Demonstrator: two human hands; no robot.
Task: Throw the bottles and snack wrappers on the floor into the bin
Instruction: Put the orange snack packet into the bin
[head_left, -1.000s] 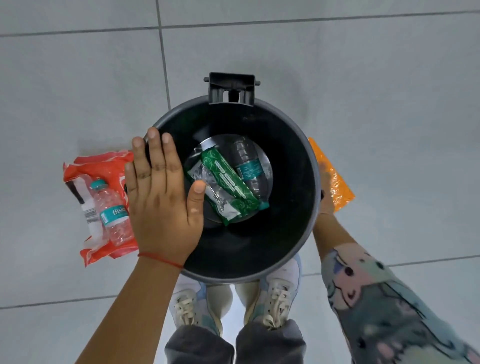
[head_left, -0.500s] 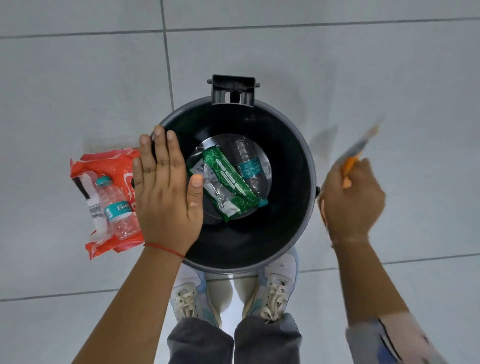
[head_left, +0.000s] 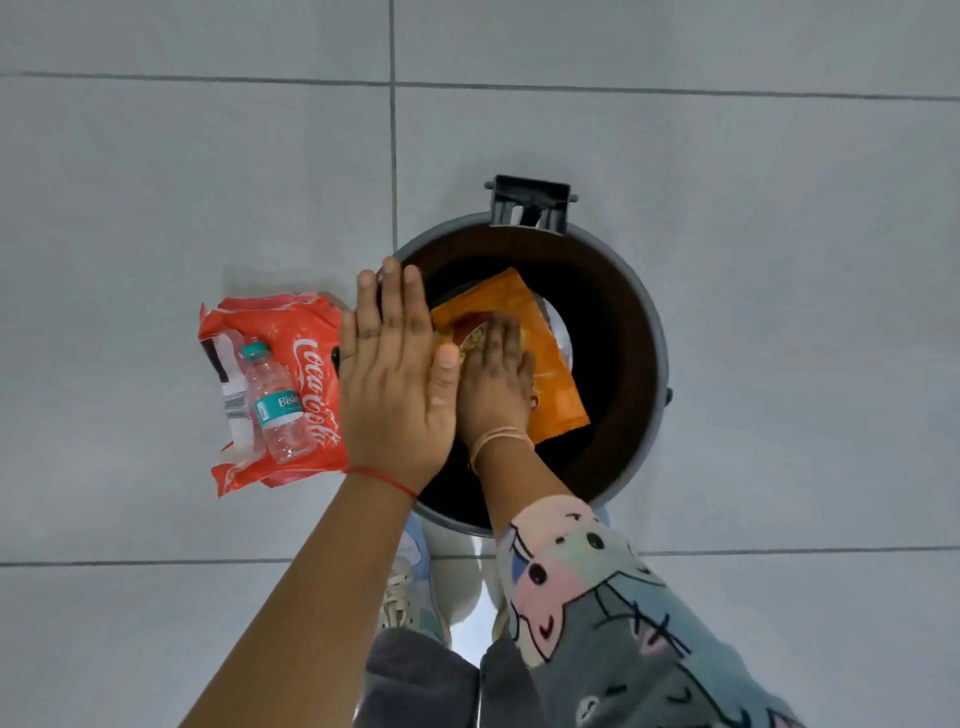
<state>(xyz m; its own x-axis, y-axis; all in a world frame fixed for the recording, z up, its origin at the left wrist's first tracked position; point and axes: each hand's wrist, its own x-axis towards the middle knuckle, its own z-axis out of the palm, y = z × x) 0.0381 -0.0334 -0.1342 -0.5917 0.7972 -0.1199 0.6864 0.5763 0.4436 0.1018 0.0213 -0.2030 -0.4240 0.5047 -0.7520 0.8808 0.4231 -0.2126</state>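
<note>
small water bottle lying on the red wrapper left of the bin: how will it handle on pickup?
The bottle looks clear and empty, so probably very light. It lies on its side, so a nudge may roll it off the crinkled red wrapper. Its thin ribbed plastic likely dents under a firm grip; the wrapper beneath is floppy and may shift.

there is 1 view only, from the camera on my head. it faces almost straight down past my chest onto the tiled floor. the bin sits just right of centre, seen mouth-on from directly above. my forearms enter from the bottom edge, close to the lens. my shoes show below the bin.
</note>
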